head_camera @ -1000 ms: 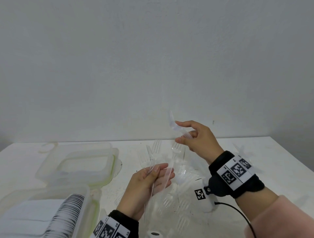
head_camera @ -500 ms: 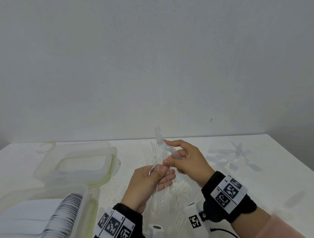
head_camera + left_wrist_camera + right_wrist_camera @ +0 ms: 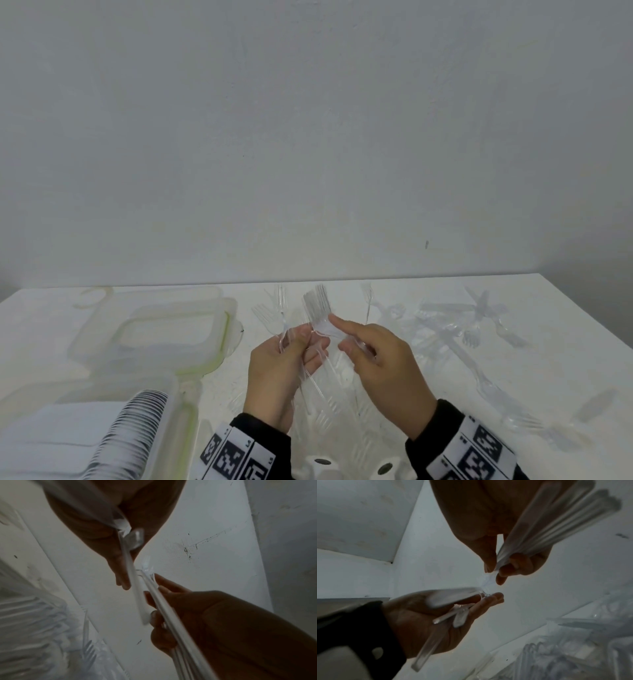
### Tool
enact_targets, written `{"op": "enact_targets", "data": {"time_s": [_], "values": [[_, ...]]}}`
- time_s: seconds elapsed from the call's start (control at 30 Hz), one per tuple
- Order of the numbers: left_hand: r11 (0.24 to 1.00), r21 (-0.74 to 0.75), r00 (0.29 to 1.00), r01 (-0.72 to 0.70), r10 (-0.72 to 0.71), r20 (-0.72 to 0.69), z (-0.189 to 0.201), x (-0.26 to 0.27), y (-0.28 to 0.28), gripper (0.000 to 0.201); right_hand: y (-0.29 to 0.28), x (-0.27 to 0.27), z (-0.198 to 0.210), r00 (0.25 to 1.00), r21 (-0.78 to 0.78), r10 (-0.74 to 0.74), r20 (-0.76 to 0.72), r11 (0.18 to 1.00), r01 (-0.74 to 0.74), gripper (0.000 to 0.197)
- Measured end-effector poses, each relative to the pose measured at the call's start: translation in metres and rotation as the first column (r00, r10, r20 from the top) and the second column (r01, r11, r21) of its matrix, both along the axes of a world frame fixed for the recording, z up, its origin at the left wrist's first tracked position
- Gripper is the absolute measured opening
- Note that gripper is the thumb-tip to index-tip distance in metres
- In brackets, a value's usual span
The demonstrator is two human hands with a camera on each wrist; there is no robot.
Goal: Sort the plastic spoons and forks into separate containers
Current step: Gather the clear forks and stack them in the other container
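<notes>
Clear forks (image 3: 310,308) are being gathered above the table (image 3: 565,342): a bunch is gripped in the left hand (image 3: 277,373), and another fork is pinched by the right hand (image 3: 383,370) against it. Next, alignment into the bunch seems required, then transfer to a container (image 3: 154,329).

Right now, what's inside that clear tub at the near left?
The near container holds a packed row of clear plastic cutlery, edges showing. Whether spoons or forks is unclear; the bottom is covered.

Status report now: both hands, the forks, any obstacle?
Left hand grips fork bundle. Right hand pinches a clear fork against it. Loose forks on table. No obstacle seen.
</notes>
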State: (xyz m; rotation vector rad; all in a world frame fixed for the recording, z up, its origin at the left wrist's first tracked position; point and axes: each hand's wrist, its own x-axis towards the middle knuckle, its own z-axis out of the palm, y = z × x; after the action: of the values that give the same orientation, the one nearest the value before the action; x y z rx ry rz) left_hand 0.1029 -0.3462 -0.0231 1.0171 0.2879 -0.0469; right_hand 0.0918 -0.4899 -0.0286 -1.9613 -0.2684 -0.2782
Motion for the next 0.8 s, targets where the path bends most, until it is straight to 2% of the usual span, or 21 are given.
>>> {"op": "enact_targets", "data": {"time_s": [0.37, 0.47, 0.57, 0.7, 0.8], "values": [[1.000, -0.010, 0.998, 0.020, -0.019, 0.061, 0.0091, -0.0037, -0.0003, 0.017, 0.0018, -0.0015, 0.0048, 0.997, 0.077, 0.027, -0.076, 0.997, -0.022, 0.035], [1.000, -0.011, 0.997, 0.027, -0.026, 0.067, 0.0078, -0.0042, -0.0040, 0.023, 0.0037, -0.0033, 0.0070, 0.998, -0.006, 0.033, -0.062, 0.999, -0.033, 0.034], [1.000, -0.006, 0.998, -0.004, 0.004, 0.058, 0.0038, -0.0042, -0.0063, 0.023, 0.0037, -0.0056, 0.0048, 0.998, -0.134, 0.044, -0.050, 0.990, -0.051, 0.047], [0.999, -0.039, 0.999, -0.003, 0.005, 0.051, 0.0012, -0.0049, -0.0076, 0.021, 0.0043, -0.0061, 0.0025, 0.999, -0.192, 0.047, -0.019, 0.980, -0.050, 0.050], [0.998, -0.055, 0.997, 0.001, 0.003, 0.076, 0.0006, -0.0061, -0.0053, 0.019, 0.0037, -0.0075, 0.0049, 0.995, -0.054, 0.068, -0.070, 0.996, -0.072, 0.052]]}}
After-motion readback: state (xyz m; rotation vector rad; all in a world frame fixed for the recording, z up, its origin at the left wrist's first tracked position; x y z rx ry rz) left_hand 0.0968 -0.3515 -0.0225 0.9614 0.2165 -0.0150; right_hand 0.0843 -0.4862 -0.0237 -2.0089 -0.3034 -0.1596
